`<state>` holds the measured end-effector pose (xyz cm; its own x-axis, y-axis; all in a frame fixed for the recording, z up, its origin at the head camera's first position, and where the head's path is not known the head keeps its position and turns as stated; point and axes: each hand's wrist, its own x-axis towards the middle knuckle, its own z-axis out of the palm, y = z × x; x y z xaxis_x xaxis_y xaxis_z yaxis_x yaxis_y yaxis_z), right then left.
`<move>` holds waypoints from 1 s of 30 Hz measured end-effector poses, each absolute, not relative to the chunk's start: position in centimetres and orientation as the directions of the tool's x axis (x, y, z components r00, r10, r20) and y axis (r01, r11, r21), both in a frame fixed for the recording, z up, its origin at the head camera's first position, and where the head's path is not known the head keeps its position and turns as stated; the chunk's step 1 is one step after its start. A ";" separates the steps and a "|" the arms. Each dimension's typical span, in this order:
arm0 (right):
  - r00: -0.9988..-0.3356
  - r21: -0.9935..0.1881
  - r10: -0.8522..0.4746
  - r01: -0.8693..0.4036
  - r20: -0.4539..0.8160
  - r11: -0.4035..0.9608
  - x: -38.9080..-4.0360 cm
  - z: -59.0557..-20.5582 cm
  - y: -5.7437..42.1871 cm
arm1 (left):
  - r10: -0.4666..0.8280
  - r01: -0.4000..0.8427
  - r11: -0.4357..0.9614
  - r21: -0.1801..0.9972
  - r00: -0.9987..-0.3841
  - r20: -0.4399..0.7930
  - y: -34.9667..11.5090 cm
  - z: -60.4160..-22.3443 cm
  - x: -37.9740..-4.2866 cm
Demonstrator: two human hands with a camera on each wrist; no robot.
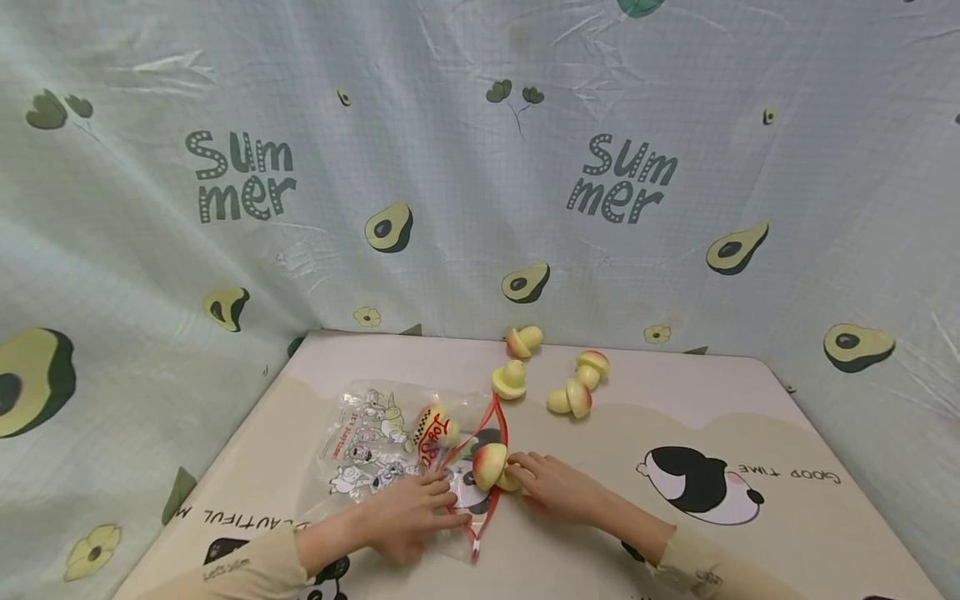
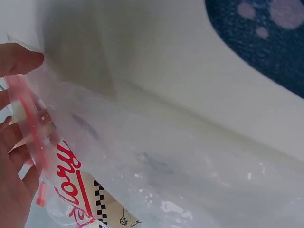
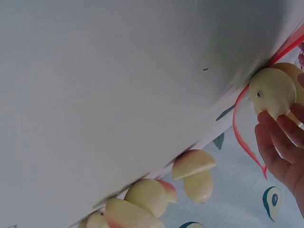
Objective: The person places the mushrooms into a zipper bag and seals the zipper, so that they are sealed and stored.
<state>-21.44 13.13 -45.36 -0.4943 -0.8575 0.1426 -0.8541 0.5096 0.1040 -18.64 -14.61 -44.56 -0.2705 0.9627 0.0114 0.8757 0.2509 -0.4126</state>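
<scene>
A clear plastic zip bag (image 1: 341,450) with red lettering and cartoon prints lies on the table, its red-edged mouth parted toward the right. My left hand (image 1: 405,510) holds the near side of that mouth, thumb and fingers at the red zip strip (image 2: 29,111). One mushroom-shaped toy (image 1: 442,427), pale yellow, shows through the plastic inside the bag. At the mouth, my right hand (image 1: 558,487) grips another toy mushroom (image 1: 490,467) by its stem side, its red-yellow cap facing the bag. The right wrist view shows fingertips against this mushroom's pale stem end (image 3: 273,92).
Beyond the bag's mouth are several loose toy mushrooms: one upside down (image 1: 510,381), one at the back edge (image 1: 523,341), and two close together, the nearer (image 1: 572,398) and the farther (image 1: 592,368). A printed curtain (image 1: 465,167) stands behind the table.
</scene>
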 end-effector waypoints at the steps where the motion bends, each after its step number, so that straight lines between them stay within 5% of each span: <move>1: -0.492 0.101 -0.859 -0.856 0.144 0.507 -21.3 -45.4 13.2 | 0.964 0.878 0.249 -0.409 -0.265 0.019 -14.6 -44.6 -18.6; 19: -0.452 0.257 -0.873 -0.835 0.181 0.486 -20.9 -46.3 14.4 | 0.975 0.888 0.222 -0.402 -0.202 0.094 -13.7 -45.3 -18.9; 30: -0.452 0.248 -0.877 -0.841 0.166 0.480 -20.6 -46.3 14.6 | 0.973 0.885 0.227 -0.406 -0.224 0.055 -13.4 -45.1 -18.6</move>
<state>-20.62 14.57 -46.30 -0.4517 -0.8766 0.1662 -0.8413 0.4804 0.2477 -18.61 -13.36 -45.15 -0.2240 0.9730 0.0548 0.8852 0.2267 -0.4063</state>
